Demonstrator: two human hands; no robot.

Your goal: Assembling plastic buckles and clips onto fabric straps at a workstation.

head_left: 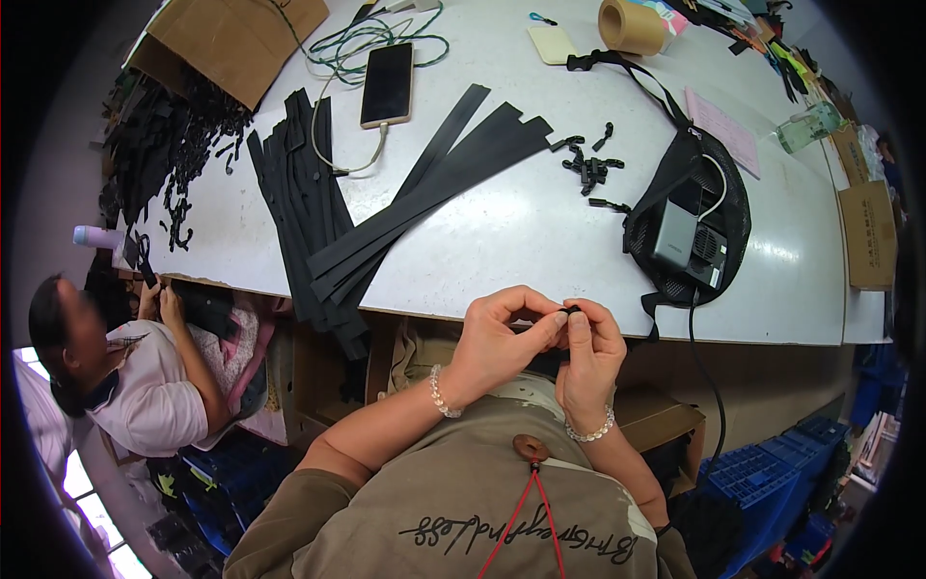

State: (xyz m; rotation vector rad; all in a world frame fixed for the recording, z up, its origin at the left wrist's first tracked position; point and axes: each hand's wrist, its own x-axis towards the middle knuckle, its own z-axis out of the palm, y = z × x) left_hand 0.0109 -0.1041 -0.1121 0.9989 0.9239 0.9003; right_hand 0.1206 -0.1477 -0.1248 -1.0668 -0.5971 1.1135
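Observation:
Just over the table's front edge, my left hand (506, 343) and my right hand (590, 367) meet with thumbs and forefingers pinched together. Between their fingertips is a small black piece (572, 310), mostly covered, so its kind does not show. Beyond my hands, a small pile of short black pieces with narrow ends (590, 172) lies on the white table (502, 232). Long flat black strips (424, 198) fan out to the left of that pile. A second bundle of black strips (304, 193) hangs partly over the front edge.
A phone (388, 87) is plugged into a white cable. At right lies a black mesh bag (690, 212) with a grey device on it. A cardboard box (227, 43), a tape roll (632, 26) and a bottle (808, 127) stand farther back. Another person (145, 376) sits at left.

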